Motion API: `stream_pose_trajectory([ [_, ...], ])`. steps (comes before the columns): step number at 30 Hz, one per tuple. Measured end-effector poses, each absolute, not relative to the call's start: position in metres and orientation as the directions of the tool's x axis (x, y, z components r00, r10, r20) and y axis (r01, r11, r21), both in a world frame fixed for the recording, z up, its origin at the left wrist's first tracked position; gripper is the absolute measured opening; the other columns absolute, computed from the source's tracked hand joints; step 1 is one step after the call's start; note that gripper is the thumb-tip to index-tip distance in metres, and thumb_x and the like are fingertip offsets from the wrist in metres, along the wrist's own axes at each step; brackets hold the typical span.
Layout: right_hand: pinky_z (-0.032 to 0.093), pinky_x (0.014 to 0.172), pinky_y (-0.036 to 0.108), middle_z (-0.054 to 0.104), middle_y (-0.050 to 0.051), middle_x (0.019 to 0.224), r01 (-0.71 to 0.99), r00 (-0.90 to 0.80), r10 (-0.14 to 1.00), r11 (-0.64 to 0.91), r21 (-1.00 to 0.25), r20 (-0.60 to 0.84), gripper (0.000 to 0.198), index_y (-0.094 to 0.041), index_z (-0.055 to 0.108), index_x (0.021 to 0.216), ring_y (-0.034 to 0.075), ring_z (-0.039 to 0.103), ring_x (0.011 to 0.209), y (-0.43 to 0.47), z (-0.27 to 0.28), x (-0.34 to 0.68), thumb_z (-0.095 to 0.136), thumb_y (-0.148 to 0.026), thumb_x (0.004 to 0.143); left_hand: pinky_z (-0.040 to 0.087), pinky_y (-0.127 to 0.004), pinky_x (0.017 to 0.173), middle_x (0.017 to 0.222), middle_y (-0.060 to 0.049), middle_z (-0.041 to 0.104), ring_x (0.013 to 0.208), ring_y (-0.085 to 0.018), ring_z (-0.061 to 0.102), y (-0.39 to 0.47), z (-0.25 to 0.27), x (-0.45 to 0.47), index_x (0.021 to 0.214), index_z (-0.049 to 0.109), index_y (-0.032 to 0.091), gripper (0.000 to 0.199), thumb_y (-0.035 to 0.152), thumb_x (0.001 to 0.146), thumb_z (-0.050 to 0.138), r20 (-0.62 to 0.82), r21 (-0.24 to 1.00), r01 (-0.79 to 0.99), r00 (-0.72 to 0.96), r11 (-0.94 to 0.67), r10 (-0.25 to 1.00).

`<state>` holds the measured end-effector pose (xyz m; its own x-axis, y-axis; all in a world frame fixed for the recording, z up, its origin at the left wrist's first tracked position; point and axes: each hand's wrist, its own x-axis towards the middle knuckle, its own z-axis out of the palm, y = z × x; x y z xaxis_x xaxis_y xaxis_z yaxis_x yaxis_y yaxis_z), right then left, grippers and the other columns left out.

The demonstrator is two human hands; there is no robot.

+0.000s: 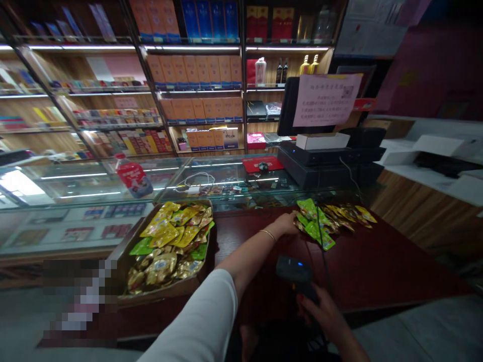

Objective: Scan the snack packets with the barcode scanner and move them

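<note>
My left arm, in a white sleeve with a thin bangle, stretches across the dark red counter (370,271). At the left edge of a pile of green snack packets (311,216), my left hand (289,223) touches the pile; its fingers are mostly hidden there. Gold-brown packets (345,213) lie in a row to the right of the green ones. My right hand (315,304) is closed around the handle of a black barcode scanner (296,274) with a blue light lit. A cable runs from near the scanner up over the packets.
An open cardboard box (162,294) full of yellow, green and gold packets stands on the left. Behind are a glass display case (222,168), a red-labelled bottle (132,176), a mouse (263,166) and a monitor (290,108) bearing a pink notice. Stocked shelves (196,88) line the wall.
</note>
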<state>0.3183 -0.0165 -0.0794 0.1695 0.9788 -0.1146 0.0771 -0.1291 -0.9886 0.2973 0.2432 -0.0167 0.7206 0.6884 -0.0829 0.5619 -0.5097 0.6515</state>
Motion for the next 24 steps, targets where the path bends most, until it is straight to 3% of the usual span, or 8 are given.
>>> stream_pose_trajectory([
  [3, 0.042, 0.045, 0.025, 0.061, 0.0, 0.058, 0.089, 0.134, 0.987, -0.103, -0.991, -0.091, 0.051, -0.018, 0.063, 0.085, 0.012, 0.051, 0.045, -0.017, -0.078, 0.323, 0.063, -0.068, 0.077, 0.053, -0.045, 0.097, 0.13, -0.02, 0.064, 0.112, -0.036, 0.067, 0.239, 0.007, 0.259, 0.132, 0.061, 0.018, 0.073, 0.014, 0.062, 0.081, -0.08, 0.558, 0.627, 0.693, -0.544, 0.717],
  [6, 0.044, 0.048, 0.027, 0.062, 0.0, 0.062, 0.098, 0.138, 0.987, -0.098, -0.99, -0.084, 0.051, -0.018, 0.065, 0.087, 0.013, 0.053, 0.047, -0.017, -0.083, 0.325, 0.065, -0.068, 0.077, 0.048, -0.039, 0.103, 0.133, -0.013, 0.065, 0.118, -0.03, 0.064, 0.232, 0.035, 0.196, 0.127, 0.066, 0.024, 0.056, 0.017, 0.072, 0.075, -0.01, 0.526, 0.622, 0.686, -0.58, 0.727],
  [10, 0.043, 0.046, 0.028, 0.061, 0.0, 0.059, 0.078, 0.2, 0.971, -0.15, -0.986, -0.132, 0.053, -0.019, 0.065, 0.083, 0.014, 0.052, 0.045, -0.015, -0.09, 0.323, 0.072, -0.069, 0.07, 0.052, -0.03, 0.093, 0.105, -0.003, 0.077, 0.099, -0.024, 0.07, 0.225, 0.078, 0.071, 0.113, 0.076, 0.026, 0.033, 0.021, 0.081, 0.066, 0.276, 0.458, 0.606, 0.599, -0.65, 0.752],
  [14, 0.041, 0.044, 0.028, 0.061, 0.0, 0.058, 0.049, 0.21, 0.964, -0.177, -0.983, -0.163, 0.051, -0.019, 0.068, 0.085, 0.015, 0.053, 0.045, -0.01, -0.084, 0.317, 0.072, -0.068, 0.07, 0.05, -0.03, 0.094, 0.111, -0.002, 0.077, 0.102, -0.022, 0.069, 0.226, 0.106, -0.051, 0.116, 0.075, 0.025, 0.033, 0.021, 0.09, 0.055, 0.206, 0.296, 0.901, 0.264, -0.317, 0.942],
  [20, 0.053, 0.067, 0.034, 0.073, 0.006, 0.082, 0.089, 0.149, 0.986, -0.091, -0.992, -0.077, 0.056, -0.019, 0.071, 0.106, 0.022, 0.067, 0.069, 0.012, -0.061, 0.287, 0.076, -0.062, 0.071, 0.048, -0.036, 0.096, 0.115, -0.015, 0.075, 0.11, -0.03, 0.067, 0.241, 0.086, -0.101, 0.12, 0.071, 0.015, 0.035, 0.03, 0.091, 0.058, 0.174, 0.195, 0.968, 0.123, -0.157, 0.977],
  [24, 0.047, 0.058, 0.029, 0.058, -0.003, 0.057, -0.006, 0.149, 0.989, -0.006, -1.0, -0.007, 0.055, -0.016, 0.068, 0.105, 0.015, 0.054, 0.054, 0.025, -0.061, 0.261, 0.074, -0.062, 0.075, 0.045, -0.042, 0.098, 0.121, -0.021, 0.071, 0.115, -0.035, 0.063, 0.249, 0.071, -0.083, 0.126, 0.065, 0.013, 0.049, 0.045, 0.09, 0.06, 0.181, 0.178, 0.977, 0.082, -0.115, 0.98],
])
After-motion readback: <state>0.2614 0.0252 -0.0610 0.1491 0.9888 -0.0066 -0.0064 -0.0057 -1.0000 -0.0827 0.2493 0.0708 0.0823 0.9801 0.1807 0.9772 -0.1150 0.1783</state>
